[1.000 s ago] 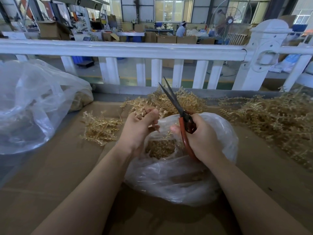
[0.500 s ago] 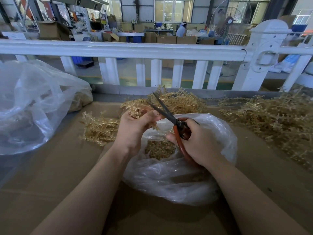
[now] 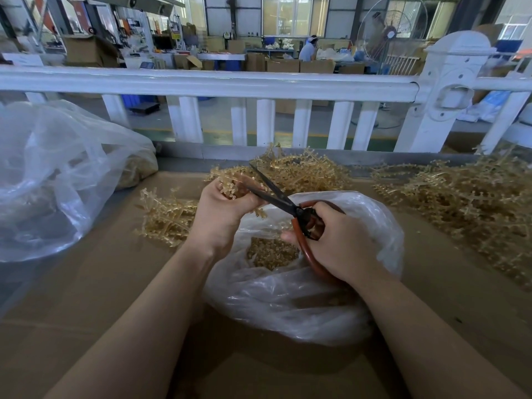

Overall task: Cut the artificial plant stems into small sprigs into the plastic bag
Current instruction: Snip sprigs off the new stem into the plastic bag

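My left hand (image 3: 223,214) grips a golden artificial plant stem (image 3: 230,190) above the mouth of a clear plastic bag (image 3: 290,300). My right hand (image 3: 334,243) grips red-handled scissors (image 3: 283,198), blades parted around the stem next to my left fingers. Cut golden sprigs (image 3: 269,253) lie inside the bag, under both hands.
Piles of uncut golden stems lie at the left (image 3: 165,214), behind the hands (image 3: 305,171) and at the right (image 3: 466,203) on the cardboard-covered table (image 3: 115,283). A large clear bag (image 3: 54,174) sits at far left. A white railing (image 3: 218,84) borders the table's far edge.
The scissors swung down from pointing up and leftward onto the stem, blades now spread around it. My left hand lifted the stem slightly toward the blades.
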`<state>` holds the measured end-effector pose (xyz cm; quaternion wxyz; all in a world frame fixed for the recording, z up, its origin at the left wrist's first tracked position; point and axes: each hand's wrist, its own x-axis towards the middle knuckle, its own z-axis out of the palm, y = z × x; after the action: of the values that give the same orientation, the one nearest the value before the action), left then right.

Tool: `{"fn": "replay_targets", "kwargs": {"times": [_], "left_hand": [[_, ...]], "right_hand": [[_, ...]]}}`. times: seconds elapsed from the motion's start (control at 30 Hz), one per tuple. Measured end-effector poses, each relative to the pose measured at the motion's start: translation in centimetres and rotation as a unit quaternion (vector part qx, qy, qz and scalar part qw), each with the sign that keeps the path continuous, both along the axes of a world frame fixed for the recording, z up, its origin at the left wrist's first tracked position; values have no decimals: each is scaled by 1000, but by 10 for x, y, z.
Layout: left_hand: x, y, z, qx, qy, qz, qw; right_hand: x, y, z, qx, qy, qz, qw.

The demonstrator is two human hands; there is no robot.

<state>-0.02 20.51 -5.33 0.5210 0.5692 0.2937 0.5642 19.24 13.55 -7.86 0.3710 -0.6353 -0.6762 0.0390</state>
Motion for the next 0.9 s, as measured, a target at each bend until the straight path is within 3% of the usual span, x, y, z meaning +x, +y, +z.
{"fn": "replay_targets", "kwargs": {"times": [0.47,0.9], "left_hand": [[-2,-2,3,16,77,59,995],[-5,0,0,42,75,43,995]], "right_hand": [[-2,-2,4,73,-76,-81,991],[-2,0,3,22,-93,-61,994]]}}
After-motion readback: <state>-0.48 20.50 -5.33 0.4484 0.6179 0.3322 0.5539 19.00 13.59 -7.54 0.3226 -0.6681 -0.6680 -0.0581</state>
